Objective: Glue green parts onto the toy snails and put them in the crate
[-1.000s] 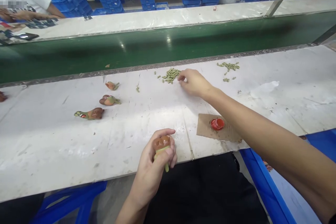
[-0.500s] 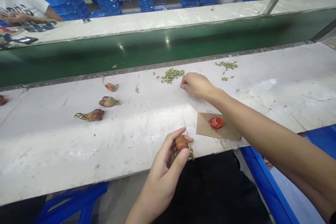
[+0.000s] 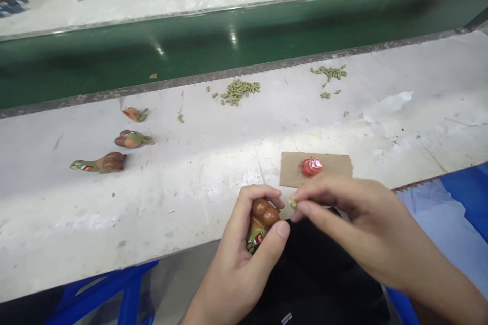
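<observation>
My left hand point(image 3: 244, 249) is closed around a small painted figurine point(image 3: 259, 223) with a rounded brown end and a green part bearing red and dark markings. Close to its right, my right hand point(image 3: 343, 218) pinches a tiny pale green piece point(image 3: 293, 202) between thumb and fingertips, apart from the figurine. Beyond the right hand, a red cap-like dish point(image 3: 311, 166) rests on a piece of cardboard point(image 3: 293, 177). A heap of small green pieces point(image 3: 238, 90) lies toward the back of the table, with a second heap point(image 3: 331, 72) to its right.
On the left of the white table point(image 3: 183, 162) lie three similar figurines, one of them a brown-and-green figurine point(image 3: 101, 162). A clear plastic scrap point(image 3: 389, 105) is at the right. Behind runs a green belt point(image 3: 190, 45). A blue stool point(image 3: 125, 289) stands below the front edge.
My right hand has come back from beside the green heap to near my left hand, with a small green piece in its fingertips. The figurine has turned in my left hand. The view has tilted down.
</observation>
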A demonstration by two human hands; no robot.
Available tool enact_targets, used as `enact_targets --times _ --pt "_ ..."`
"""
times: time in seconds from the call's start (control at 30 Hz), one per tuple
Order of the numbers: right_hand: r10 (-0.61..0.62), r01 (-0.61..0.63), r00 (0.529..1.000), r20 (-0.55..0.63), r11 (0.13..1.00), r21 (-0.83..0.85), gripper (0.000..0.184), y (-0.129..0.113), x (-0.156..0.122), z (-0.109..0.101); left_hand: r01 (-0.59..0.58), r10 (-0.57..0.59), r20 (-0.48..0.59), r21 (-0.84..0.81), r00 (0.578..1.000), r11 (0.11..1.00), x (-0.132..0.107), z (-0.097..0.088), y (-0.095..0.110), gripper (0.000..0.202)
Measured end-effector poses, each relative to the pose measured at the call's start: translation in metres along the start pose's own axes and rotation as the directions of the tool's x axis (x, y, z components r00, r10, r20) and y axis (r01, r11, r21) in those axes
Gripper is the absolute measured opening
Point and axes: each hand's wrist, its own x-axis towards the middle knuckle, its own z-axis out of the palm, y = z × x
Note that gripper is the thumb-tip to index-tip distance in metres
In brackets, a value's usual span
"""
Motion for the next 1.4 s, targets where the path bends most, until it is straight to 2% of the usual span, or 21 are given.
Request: enact_targets --times 0.1,0.23,0.43,0.63,0.83,0.93,1.03,1.1,1.27,1.33,1.4 --pt "0.026 -0.027 0.999 -0.042 0.999 -0.026 0.018 0.009 -0.025 0.004 -0.068 0.063 0.085 0.051 0.994 0.996 0.005 0.011 0.004 0.005" --pt "0.138 -0.131 0.987 -0.082 0.987 0.09 0.018 0.015 -0.037 0.005 -0.165 0.151 0.193 0.058 0.97 0.985 0.015 0.024 0.004 0.012" --pt "0.246 -0.197 0.96 -0.132 0.932 0.305 0.01 0.022 -0.045 0.007 -0.083 0.085 0.279 -0.018 0.957 0.996 0.018 0.034 0.004 0.013" --pt "0.306 -0.245 0.948 -0.086 0.876 0.416 0.008 0.028 -0.044 0.009 -0.085 0.096 0.238 -0.058 0.966 0.995 0.017 0.041 0.001 0.017" --pt "0.22 -0.146 0.966 -0.134 0.898 0.415 0.009 0.033 -0.039 0.012 -0.118 0.119 0.207 -0.022 0.971 0.993 0.018 0.039 -0.003 0.018" --pt "0.18 -0.106 0.96 -0.216 0.943 0.314 0.011 0.034 -0.036 0.005 -0.106 0.095 0.196 0.047 0.976 0.993 0.014 0.035 -0.005 0.018" --pt "0.115 -0.086 0.915 -0.386 0.992 0.092 0.014 0.036 -0.025 -0.009 -0.089 0.071 0.166 0.103 0.984 0.991 0.01 0.033 -0.009 0.028" --pt "0.033 -0.064 0.895 -0.445 0.996 -0.055 0.015 0.038 -0.014 -0.02 -0.072 0.059 0.142 0.089 0.988 0.993 0.008 0.035 -0.012 0.03" --pt "-0.137 0.025 0.926 -0.351 0.951 -0.307 0.016 0.039 0.012 -0.035 -0.022 0.021 0.074 0.009 0.997 1.0 0.015 0.04 -0.015 0.034" --pt "-0.164 0.038 0.934 -0.316 0.928 -0.37 0.017 0.037 0.017 -0.035 -0.037 0.034 0.063 0.054 0.997 0.998 0.019 0.039 -0.014 0.023" --pt "-0.176 0.046 0.944 -0.279 0.907 -0.419 0.021 0.036 0.02 -0.033 -0.11 0.1 0.071 0.154 0.992 0.982 0.023 0.037 -0.014 0.017"
